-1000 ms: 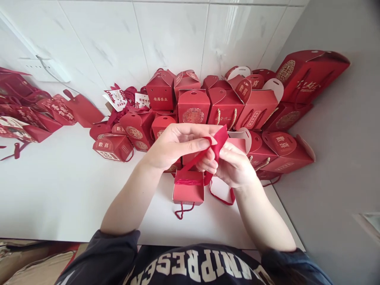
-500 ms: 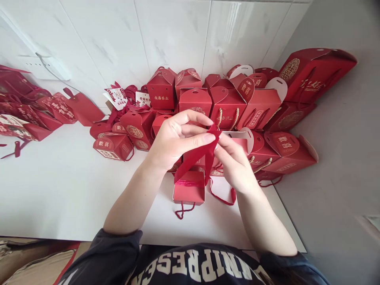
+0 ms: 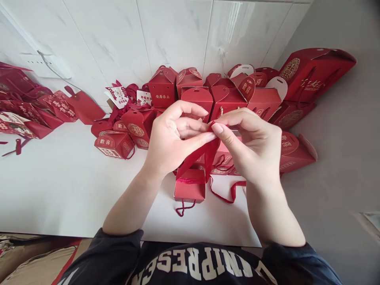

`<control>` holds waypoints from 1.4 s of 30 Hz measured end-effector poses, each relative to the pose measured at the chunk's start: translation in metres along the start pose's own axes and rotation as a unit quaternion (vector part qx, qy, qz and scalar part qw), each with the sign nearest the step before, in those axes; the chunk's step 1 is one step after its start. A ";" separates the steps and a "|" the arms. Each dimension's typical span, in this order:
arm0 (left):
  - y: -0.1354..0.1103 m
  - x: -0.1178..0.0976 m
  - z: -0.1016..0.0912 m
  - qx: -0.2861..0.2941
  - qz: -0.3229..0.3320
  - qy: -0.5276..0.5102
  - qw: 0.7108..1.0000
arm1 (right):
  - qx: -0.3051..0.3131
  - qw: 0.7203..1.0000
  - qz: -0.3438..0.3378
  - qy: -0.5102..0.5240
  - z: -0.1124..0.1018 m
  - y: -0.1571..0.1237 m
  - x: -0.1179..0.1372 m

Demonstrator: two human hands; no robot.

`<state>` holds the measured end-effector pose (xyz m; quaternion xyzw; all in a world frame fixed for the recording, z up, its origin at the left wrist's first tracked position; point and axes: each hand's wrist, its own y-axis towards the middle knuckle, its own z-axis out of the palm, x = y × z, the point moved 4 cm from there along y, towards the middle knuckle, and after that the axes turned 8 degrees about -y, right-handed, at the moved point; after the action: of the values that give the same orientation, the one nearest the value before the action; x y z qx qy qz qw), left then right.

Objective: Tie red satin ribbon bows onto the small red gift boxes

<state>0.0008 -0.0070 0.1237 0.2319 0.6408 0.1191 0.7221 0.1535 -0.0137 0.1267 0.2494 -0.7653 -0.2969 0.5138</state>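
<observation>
A small red gift box (image 3: 190, 190) stands on the white table (image 3: 59, 190) in front of me, with a red rope handle hanging at its front. A red ribbon (image 3: 197, 156) rises from the box to my fingers. My left hand (image 3: 175, 136) pinches the ribbon's top between thumb and forefinger. My right hand (image 3: 252, 144) meets it there, thumb and forefinger closed on the same ribbon end. Both hands hover just above the box.
Several red gift boxes (image 3: 196, 99) are piled against the tiled wall behind my hands. A large red box (image 3: 311, 73) leans at the right. Flat red boxes and bags (image 3: 26, 111) lie at the left. A loose red ribbon (image 3: 228, 194) lies beside the small box.
My right hand has risen and turned over the ribbon's top, meeting my left fingertips. The ribbon's loop has drawn up tighter between my fingers. The box has stayed in place.
</observation>
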 end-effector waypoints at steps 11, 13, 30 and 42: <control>-0.013 0.085 -0.001 0.309 -0.102 -0.158 0.932 | 0.066 0.997 -0.019 0.031 -0.002 0.011 0.000; -0.026 0.101 0.000 0.337 -0.115 -0.132 0.925 | 0.068 0.997 -0.022 0.033 -0.002 0.009 -0.002; -0.056 0.113 -0.001 0.268 -0.029 0.038 0.962 | 0.029 0.999 -0.010 0.029 -0.012 -0.003 -0.010; -0.063 0.097 -0.001 0.259 -0.083 0.230 0.934 | 0.027 0.995 -0.012 0.099 -0.011 0.000 -0.011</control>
<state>0.0065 -0.0163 0.0084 0.3231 0.8151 -0.0610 0.4771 0.1681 -0.0081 0.1232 0.3003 -0.7151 -0.2560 0.5769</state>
